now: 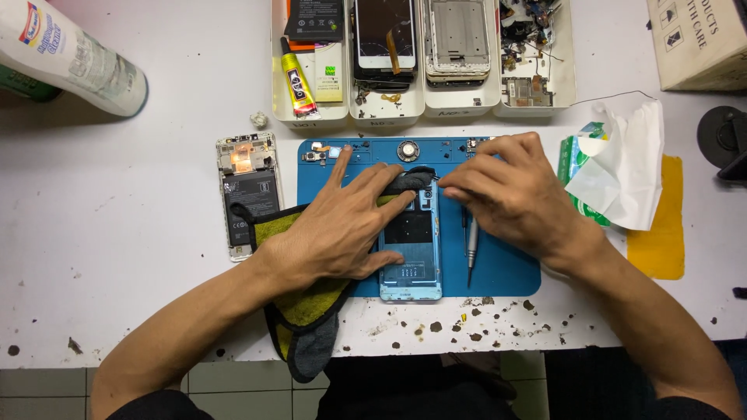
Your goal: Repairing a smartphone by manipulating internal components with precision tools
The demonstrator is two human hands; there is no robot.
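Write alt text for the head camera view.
Left hand presses a green-and-grey cloth against an opened light-blue phone frame on a blue mat, while the right hand touches the frame's top edge. A screwdriver lies beside it.

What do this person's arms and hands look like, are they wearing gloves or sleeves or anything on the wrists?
Both hands are bare: no gloves on the left hand or the right hand. No ring, watch or band shows on the fingers or wrists. The forearms are uncovered along their whole visible length, with no sleeve cuff in view. Dark clothing appears only at the bottom edge of the picture.
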